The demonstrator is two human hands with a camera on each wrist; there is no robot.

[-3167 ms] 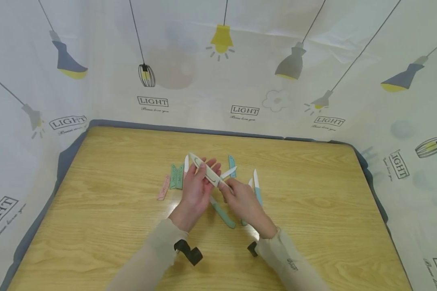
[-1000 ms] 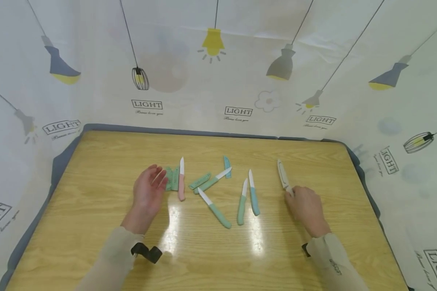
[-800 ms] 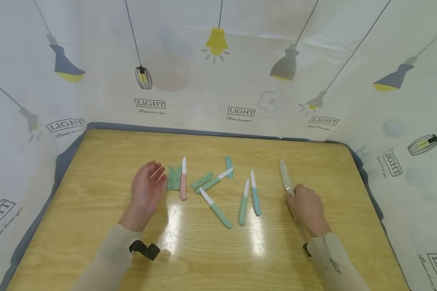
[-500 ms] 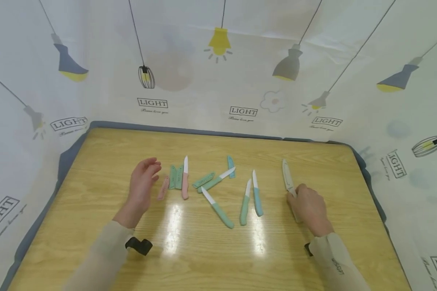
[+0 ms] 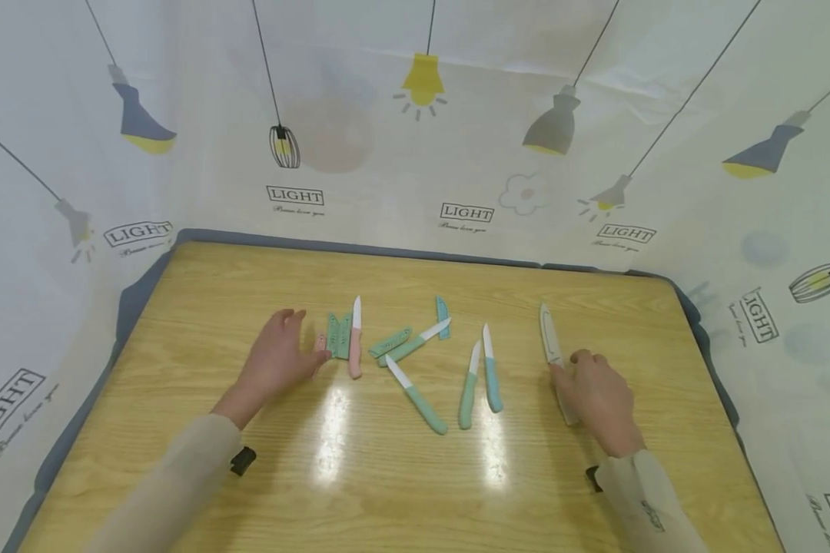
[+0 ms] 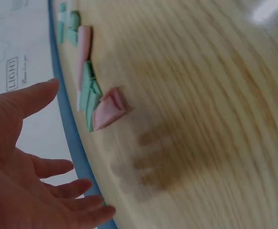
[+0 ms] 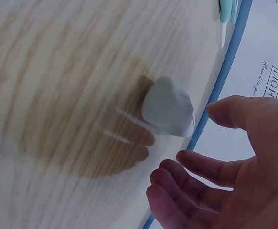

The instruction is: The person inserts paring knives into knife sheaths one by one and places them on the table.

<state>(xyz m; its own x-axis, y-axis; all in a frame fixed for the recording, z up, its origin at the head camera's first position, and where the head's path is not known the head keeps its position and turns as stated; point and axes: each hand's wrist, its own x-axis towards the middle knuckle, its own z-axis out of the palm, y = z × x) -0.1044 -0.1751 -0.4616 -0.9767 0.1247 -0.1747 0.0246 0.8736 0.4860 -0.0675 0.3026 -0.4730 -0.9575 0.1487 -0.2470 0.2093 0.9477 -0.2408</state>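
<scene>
My left hand hovers with fingers spread over the left group, its thumb overlapping a small pink knife sheath in the head view. In the left wrist view a gap shows between the fingers and the pink sheath. Two green sheaths and a pink-handled knife lie just right of it. A white knife in its sheath lies on the table at the right. Beside its handle is my right hand, fingers parted; in the right wrist view they stand off the white handle.
Mid-table lie a green sheath, several bare white-bladed knives, among them a green-handled one and a blue-handled one, and a blue sheath. A printed curtain surrounds the wooden table.
My right hand has carried the sheathed white knife to the right, laid it down and let go. My left hand has left that knife and moved left, then turned towards the pink sheath.
</scene>
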